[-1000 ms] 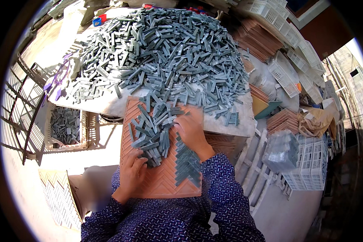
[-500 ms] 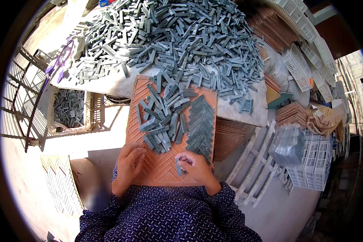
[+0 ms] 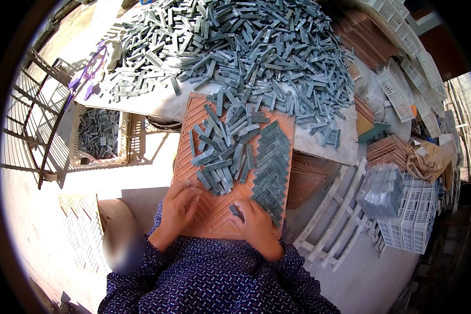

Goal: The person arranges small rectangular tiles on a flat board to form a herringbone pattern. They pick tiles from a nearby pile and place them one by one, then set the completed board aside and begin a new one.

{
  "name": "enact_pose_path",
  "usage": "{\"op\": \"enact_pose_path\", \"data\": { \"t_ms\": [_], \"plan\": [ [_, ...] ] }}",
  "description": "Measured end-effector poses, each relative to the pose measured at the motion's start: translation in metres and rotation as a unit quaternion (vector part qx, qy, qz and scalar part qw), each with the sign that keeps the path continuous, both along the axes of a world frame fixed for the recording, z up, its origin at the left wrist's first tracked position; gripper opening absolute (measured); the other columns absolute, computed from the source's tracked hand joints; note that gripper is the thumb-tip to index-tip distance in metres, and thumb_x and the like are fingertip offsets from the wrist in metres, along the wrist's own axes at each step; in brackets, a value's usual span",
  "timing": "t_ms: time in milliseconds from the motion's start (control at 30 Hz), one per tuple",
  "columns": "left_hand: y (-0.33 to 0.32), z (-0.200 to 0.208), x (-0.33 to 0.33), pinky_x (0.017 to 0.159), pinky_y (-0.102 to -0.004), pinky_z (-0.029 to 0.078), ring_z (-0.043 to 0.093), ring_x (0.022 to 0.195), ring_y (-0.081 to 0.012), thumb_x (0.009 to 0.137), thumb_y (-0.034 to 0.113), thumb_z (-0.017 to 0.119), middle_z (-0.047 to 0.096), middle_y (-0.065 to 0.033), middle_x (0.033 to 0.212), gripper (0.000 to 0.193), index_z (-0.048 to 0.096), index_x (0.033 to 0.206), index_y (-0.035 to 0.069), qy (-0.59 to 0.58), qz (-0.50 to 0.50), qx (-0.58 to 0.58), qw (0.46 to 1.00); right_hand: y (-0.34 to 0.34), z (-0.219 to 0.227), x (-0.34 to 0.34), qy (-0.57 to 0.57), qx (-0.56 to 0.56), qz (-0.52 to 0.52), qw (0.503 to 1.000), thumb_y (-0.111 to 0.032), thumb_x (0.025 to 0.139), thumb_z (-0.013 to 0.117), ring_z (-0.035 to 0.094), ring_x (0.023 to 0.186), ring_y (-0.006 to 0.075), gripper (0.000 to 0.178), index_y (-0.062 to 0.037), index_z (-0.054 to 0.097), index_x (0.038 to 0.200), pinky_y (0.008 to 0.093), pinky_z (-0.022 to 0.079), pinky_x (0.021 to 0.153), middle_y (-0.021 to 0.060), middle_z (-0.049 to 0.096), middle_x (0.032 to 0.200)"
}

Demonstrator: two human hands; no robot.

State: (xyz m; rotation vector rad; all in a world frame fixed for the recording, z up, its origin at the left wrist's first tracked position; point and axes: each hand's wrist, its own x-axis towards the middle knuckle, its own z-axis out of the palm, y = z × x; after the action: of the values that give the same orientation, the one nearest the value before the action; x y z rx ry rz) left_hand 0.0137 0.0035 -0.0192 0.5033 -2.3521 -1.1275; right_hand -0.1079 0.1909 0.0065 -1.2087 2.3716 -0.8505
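An orange board with raised herringbone ridges (image 3: 214, 226) lies before me, its far end by the table. Down its right side run dark green stone strips laid in a herringbone (image 3: 271, 167). A loose heap of the same strips (image 3: 227, 141) covers much of its upper middle. My right hand (image 3: 256, 226) pinches one stone strip (image 3: 235, 211) between thumb and fingers, just over the board near the lower end of the laid pattern. By the board's lower left, my left hand (image 3: 179, 209) is closed with fingers curled to the thumb; whatever it holds, if anything, is hidden.
A large pile of stone strips (image 3: 246, 47) covers the table (image 3: 157, 102) ahead. At left stand a crate of strips (image 3: 125, 138) and another ridged board (image 3: 81, 230). A white slatted rack (image 3: 332, 214), white crates (image 3: 408, 214) and stacked orange boards (image 3: 387, 152) line the right.
The whole view has shifted, so the board and table sit further right. My right hand has turned and brought its strip closer to the laid pattern's lower end. The left hand stays beside the board.
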Motion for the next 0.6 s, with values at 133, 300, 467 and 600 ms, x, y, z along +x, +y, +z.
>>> {"op": "enact_pose_path", "data": {
  "t_ms": [133, 300, 467, 600],
  "plan": [
    [-0.001, 0.001, -0.001, 0.084, -0.0361, 0.049, 0.060, 0.101, -0.0302, 0.075, -0.005, 0.065, 0.061, -0.0125, 0.107, 0.018, 0.064, 0.092, 0.002, 0.001, -0.001, 0.016, 1.000, 0.003, -0.004, 0.002, 0.027, -0.022, -0.013, 0.999, -0.014, 0.073, 0.075, 0.062, 0.084, 0.0312, 0.037, -0.0057, 0.059, 0.105, 0.0387, 0.050, 0.071, 0.0115, 0.060, 0.098],
    [-0.001, 0.000, -0.001, 0.084, -0.0355, 0.049, 0.061, 0.100, -0.0300, 0.075, -0.005, 0.065, 0.061, -0.0124, 0.107, 0.018, 0.064, 0.092, 0.002, 0.000, -0.007, 0.021, 1.000, 0.002, -0.005, -0.005, 0.028, -0.055, 0.062, 0.996, -0.009, 0.078, 0.069, 0.057, 0.095, 0.0273, 0.033, -0.0044, 0.059, 0.109, 0.0365, 0.049, 0.076, 0.0104, 0.056, 0.102],
    [-0.002, 0.004, 0.001, 0.083, -0.0355, 0.049, 0.061, 0.100, -0.0304, 0.076, -0.005, 0.065, 0.061, -0.0129, 0.107, 0.017, 0.064, 0.092, 0.001, -0.010, -0.002, 0.041, 0.999, 0.006, 0.001, -0.019, 0.024, -0.046, 0.109, 0.993, -0.008, 0.072, 0.074, 0.058, 0.091, 0.0279, 0.036, -0.0059, 0.064, 0.106, 0.0347, 0.049, 0.078, 0.0095, 0.058, 0.100],
    [-0.002, 0.004, 0.003, 0.083, -0.0358, 0.050, 0.061, 0.099, -0.0309, 0.076, -0.005, 0.064, 0.061, -0.0134, 0.107, 0.016, 0.063, 0.091, 0.001, -0.006, -0.002, 0.043, 0.999, 0.015, 0.008, -0.024, -0.026, -0.074, 0.030, 0.996, -0.008, 0.073, 0.074, 0.061, 0.085, 0.0262, 0.032, -0.0044, 0.064, 0.104, 0.0339, 0.051, 0.072, 0.0101, 0.060, 0.099]
  ]
}}
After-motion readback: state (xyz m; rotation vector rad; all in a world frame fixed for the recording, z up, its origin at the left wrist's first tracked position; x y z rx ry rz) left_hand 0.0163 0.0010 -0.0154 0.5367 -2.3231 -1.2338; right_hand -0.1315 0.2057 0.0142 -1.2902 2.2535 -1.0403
